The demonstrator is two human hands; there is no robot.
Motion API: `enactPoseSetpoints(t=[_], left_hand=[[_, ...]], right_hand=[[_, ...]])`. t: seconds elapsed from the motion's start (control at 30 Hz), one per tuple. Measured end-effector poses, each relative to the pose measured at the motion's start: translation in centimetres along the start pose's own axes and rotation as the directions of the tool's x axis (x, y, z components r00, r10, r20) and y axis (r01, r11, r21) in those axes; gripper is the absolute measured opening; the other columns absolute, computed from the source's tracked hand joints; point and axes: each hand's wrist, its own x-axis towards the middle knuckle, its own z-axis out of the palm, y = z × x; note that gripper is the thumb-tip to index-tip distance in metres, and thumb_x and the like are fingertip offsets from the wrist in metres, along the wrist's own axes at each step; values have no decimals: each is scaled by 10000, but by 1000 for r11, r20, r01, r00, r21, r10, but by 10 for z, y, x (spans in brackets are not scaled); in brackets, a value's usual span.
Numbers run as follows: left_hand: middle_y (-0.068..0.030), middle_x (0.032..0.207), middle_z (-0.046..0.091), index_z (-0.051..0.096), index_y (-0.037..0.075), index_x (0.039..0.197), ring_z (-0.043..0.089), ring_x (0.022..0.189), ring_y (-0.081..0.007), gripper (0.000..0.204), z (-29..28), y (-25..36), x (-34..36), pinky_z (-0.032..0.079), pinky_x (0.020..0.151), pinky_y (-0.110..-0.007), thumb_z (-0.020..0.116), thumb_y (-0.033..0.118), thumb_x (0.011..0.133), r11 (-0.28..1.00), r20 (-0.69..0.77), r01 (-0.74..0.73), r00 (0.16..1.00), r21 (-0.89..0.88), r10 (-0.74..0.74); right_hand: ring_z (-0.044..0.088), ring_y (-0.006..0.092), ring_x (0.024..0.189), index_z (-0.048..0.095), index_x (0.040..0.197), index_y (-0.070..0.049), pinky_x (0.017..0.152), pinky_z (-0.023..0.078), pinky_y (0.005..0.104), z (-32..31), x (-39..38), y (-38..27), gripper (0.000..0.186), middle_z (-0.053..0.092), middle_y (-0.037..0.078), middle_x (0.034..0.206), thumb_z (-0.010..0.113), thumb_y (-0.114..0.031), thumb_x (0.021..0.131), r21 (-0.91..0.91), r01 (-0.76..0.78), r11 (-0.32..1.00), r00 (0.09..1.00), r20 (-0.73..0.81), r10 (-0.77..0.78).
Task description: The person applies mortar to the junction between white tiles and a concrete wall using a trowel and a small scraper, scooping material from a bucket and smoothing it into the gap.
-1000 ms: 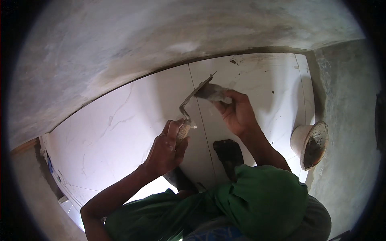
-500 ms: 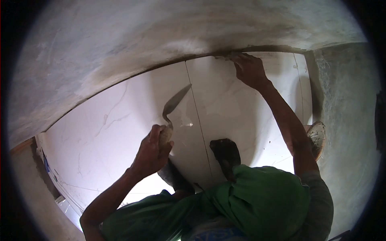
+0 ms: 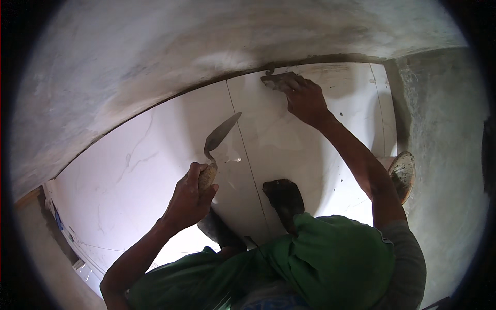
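My left hand (image 3: 187, 202) is closed round the wooden handle of a pointing trowel (image 3: 222, 133). The trowel's narrow blade points away from me, its tip near the dark joint between two large white marbled tiles (image 3: 289, 124). Farther off, my right hand (image 3: 306, 99) grips a flat grey piece (image 3: 278, 81) whose kind I cannot make out. That piece is at the tile surface, a little short of the wall's foot. Beside it, a small dark curl of mortar (image 3: 269, 72) lies along the wall edge.
A grey plastered wall (image 3: 155, 57) runs along the far side, and another wall (image 3: 444, 144) rises at the right. A round mortar-smeared container (image 3: 402, 175) stands by my right forearm. My dark boots (image 3: 285, 199) are on the tiles. Small dark crumbs lie right of my right hand.
My right hand has drawn back from the wall's foot and shifted left, bringing the grey piece into fuller view. A mortar curl now shows at the edge. My left hand still holds the trowel.
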Motion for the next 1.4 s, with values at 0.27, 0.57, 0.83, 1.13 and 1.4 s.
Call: enactPoseSetpoints(t=[0.27,0.57,0.83,1.13,1.4], left_hand=[[-278,1205,679,443,10,1340,717,1104,-455,448,-1,-5,-3,573,937,-491,712,137,1006,999,-9,34,999,23,-34],[-322,1010,683,409,1,1278,735,873,-453,409,2,-3,4,572,747,-512,700,117,1015,995,-19,-88,996,48,89],[-297,979,685,412,10,1289,720,829,-442,418,2,-8,4,559,723,-505,708,111,1011,993,-35,-92,995,77,95],[-271,1256,656,453,-21,1381,694,1172,-444,471,-6,0,-3,552,999,-494,673,200,1028,998,34,36,999,60,-38],[-278,1245,652,452,-7,1387,694,1110,-462,466,-6,-3,0,569,948,-509,677,184,1026,997,27,18,999,68,-20]], right_hand=[[737,343,1060,789,1067,-107,875,615,461,-11,28,44,290,769,116,1083,697,-55,796,-70,-148,987,972,174,158],[726,316,1068,797,1086,-86,860,619,442,-14,-4,51,328,761,89,1112,674,-16,790,-153,-61,986,980,177,88],[701,283,1121,757,1229,-80,887,607,425,9,11,34,439,746,91,1149,693,-40,797,-115,-27,993,998,60,34],[670,306,1145,720,1295,-49,884,593,427,12,-31,29,522,710,105,1228,738,-76,774,-244,-31,969,961,258,96],[684,277,1181,780,1177,-104,881,601,419,19,-5,36,406,763,45,1177,729,-36,780,-152,-152,977,984,72,164]])
